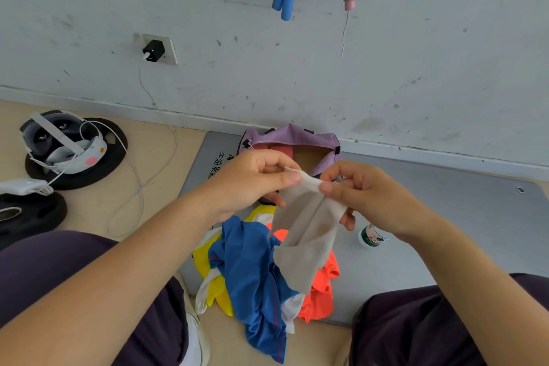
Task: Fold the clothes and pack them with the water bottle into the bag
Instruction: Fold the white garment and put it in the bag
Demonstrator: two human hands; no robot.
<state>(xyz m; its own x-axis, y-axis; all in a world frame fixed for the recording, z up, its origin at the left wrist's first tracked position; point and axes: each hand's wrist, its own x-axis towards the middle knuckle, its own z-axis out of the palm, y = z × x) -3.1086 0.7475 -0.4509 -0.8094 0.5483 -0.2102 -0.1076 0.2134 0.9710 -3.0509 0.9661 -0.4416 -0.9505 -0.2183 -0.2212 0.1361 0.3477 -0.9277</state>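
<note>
Holding a beige sock [303,235] up by its cuff, above the heap of clothes [255,270]. Landmark for all positions: the lilac bag [292,135], open against the wall.

Left hand [252,181]: thumb and forefinger pinch the cuff's left edge, remaining fingers curled underneath. Hand sits directly in front of the bag's mouth, forearm coming in from the lower left.

Right hand [365,196]: thumb and forefinger pinch the cuff's right edge; other fingers are curled behind the fabric, apparently steadying it, though the cloth hides most of them. Hand is just right of the bag's near corner, forearm entering from the lower right.

Sock hangs slack from the two pinches, toe end trailing down over the blue garment [252,276] and orange garment [320,291]. A yellow garment [208,264] lies at the heap's left. All three are nearer the person than the bag, and unfolded.

Water bottle [371,236]: lying on the grey mat [445,217], right of the heap, nearer than the bag, apart from both.

Judgement on the step: flattening the sock for folding. To do it well, pull the cuff taut between the pinches so the tube lies flat, then bring toe to cuff in one even fold before moving it forward to the bag. Task looks early; the heap is not yet folded.
</note>
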